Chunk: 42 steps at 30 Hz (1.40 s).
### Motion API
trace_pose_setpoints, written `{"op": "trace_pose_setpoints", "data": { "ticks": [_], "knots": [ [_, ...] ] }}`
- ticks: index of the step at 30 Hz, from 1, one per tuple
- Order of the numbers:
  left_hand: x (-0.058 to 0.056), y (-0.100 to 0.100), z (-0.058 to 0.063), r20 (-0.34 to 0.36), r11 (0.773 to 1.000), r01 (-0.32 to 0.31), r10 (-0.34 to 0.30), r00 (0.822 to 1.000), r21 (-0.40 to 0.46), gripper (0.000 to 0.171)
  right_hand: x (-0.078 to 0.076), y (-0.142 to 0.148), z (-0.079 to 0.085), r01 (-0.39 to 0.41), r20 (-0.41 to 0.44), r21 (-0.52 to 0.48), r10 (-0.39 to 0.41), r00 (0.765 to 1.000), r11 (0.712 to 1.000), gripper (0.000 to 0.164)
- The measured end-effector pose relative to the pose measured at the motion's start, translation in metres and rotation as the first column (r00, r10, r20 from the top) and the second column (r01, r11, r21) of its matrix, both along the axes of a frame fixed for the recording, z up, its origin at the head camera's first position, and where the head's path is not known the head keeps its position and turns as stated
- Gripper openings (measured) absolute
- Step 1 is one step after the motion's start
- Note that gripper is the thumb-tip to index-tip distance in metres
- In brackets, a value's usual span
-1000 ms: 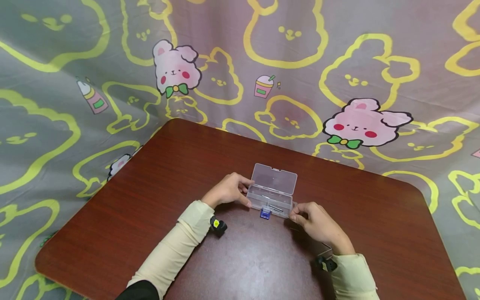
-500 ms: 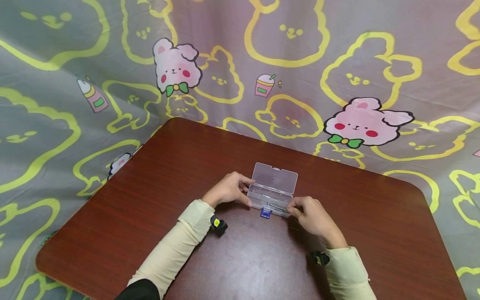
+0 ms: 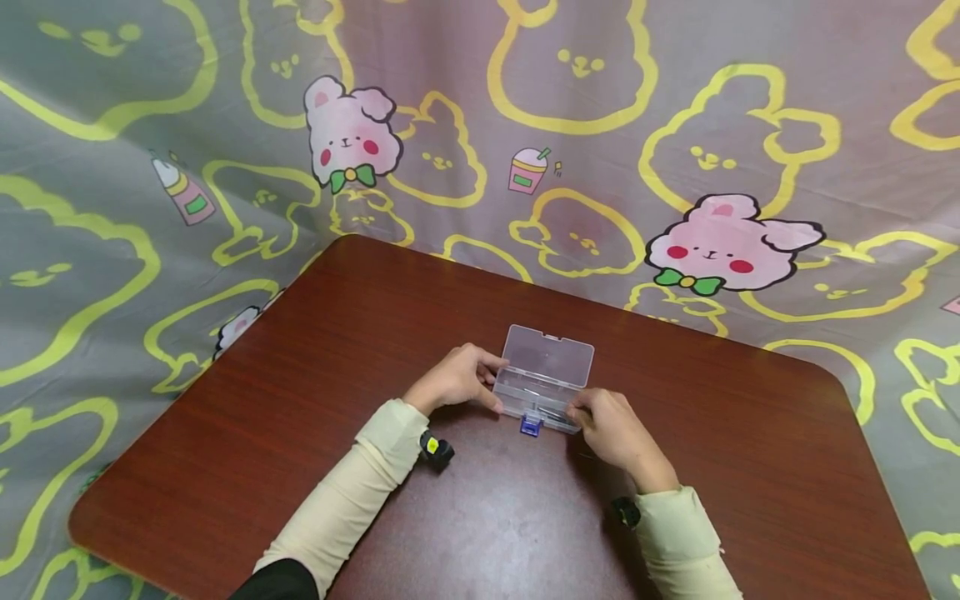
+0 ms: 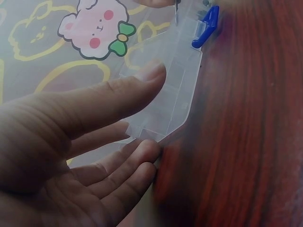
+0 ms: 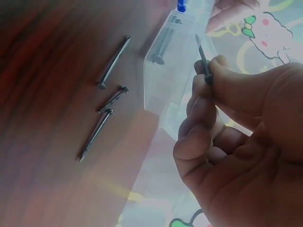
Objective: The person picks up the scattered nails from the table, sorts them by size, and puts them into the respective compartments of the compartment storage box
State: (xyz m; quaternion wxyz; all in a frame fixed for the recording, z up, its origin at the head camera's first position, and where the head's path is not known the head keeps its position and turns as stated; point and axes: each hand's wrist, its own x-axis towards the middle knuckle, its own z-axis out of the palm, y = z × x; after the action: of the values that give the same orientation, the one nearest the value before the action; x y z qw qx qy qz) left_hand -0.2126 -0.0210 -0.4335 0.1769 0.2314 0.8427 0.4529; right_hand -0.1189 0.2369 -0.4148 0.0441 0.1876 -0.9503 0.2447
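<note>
I'd keep the left hand [image 3: 459, 379] gripping the left end of the clear plastic box [image 3: 517, 407] on the desk [image 3: 420, 300], and lower the nail [image 5: 203, 59] pinched in the right hand [image 3: 615, 429] gently at the right end. That hand reaches further in than 1 second ago.

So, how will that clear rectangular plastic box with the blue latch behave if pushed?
The clear rectangular plastic box looks thin-walled, so probably light and apt to slide. Its open clear plastic lid, joined along one long edge, might flap.
</note>
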Motion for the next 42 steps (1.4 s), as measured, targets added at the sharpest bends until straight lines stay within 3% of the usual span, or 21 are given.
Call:
{"op": "trace_pose_setpoints", "data": {
  "ticks": [6, 26, 42],
  "knots": [
    [0.001, -0.001, 0.0, 0.003, 1.0, -0.004, 0.004, 1.0, 0.005, 0.074, -0.003, -0.005, -0.001, 0.02, -0.01, 0.029, -0.019, 1.0, 0.999, 0.03],
    [0.002, 0.001, 0.002, 0.002, 1.0, -0.001, 0.001, 1.0, 0.004, 0.074, 0.001, 0.003, 0.001, 0.034, -0.072, -0.034, -0.036, 0.997, 0.999, 0.019],
    [0.002, 0.001, 0.002, 0.005, 1.0, 0.001, -0.001, 1.0, 0.001, 0.075, 0.022, 0.028, 0.014, 0.07, 0.106, -0.076, -0.061, 0.992, 0.995, 0.008]
  ]
}}
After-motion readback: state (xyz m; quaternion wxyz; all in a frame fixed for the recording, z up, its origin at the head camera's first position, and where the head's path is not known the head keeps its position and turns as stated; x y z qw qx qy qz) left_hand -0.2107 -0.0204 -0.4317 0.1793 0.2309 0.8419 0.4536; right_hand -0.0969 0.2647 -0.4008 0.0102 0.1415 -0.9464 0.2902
